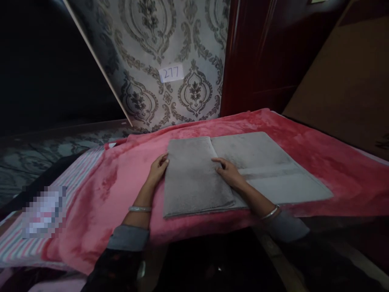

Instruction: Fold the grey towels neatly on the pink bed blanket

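As the left hand [158,168] touches it, grey cloth [194,176] overlies pink blanket [130,162].

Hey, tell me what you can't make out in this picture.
- Head view: the item on the striped fabric, blurred by pixelation.
- Head view: the pale label, cut off by the top edge.
- Head view: the pink blanket beneath the folded gray cloth, covered by it.

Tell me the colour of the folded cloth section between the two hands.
The folded section is plain grey, seen best in the head view.
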Demonstrator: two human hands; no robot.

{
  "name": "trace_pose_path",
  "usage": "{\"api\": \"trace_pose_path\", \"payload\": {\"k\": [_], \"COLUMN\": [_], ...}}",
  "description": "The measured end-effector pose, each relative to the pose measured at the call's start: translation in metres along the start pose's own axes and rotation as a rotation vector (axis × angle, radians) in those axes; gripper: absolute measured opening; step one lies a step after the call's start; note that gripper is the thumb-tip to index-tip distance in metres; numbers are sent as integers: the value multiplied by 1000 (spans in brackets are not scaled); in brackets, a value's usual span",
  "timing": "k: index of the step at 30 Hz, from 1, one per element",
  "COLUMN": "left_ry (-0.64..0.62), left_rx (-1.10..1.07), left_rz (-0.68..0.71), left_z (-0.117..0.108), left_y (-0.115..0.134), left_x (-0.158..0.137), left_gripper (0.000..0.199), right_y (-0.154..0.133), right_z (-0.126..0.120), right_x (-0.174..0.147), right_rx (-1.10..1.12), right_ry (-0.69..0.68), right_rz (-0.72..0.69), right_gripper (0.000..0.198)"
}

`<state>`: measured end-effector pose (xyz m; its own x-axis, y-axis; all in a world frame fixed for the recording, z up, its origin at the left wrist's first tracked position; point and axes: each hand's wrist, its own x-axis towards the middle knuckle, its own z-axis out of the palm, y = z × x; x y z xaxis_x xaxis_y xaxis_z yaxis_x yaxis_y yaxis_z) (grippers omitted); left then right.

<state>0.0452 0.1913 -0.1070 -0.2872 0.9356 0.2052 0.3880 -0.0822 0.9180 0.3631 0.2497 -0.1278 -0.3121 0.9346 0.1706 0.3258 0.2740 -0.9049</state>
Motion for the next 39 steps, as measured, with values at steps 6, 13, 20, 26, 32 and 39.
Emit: {"api": "trace_pose_path", "payload": {"k": [6,13,20,26,32,39], "left_ry": [-68,-86,24,-4,-61,-53], "left_rx": [12,-76,54,62,60,186], "left_rz": [37,-3,70,79,116,111], "left_z": [2,7,13,12,13,14], "left_y": [-10,-12,-16,-15,-16,-14], "left_x": [11,8,10,8,8,7], "left_gripper": [72,76,63,67,78,77], "right_y": [1,-15,11,2,-10,-34], "right_z": [-4,-7,-2,-12,-23,-29], "right_x": [-2,3,0,-9,-37,-52], "right_rx": [-87,-185,-347,-275,-271,-652], "right_ry": [7,62,157,83,-35,-164], "right_rz": [-11,-164,-103,-56,-92,38], "right_gripper": [49,54,54,56,67,63]}}
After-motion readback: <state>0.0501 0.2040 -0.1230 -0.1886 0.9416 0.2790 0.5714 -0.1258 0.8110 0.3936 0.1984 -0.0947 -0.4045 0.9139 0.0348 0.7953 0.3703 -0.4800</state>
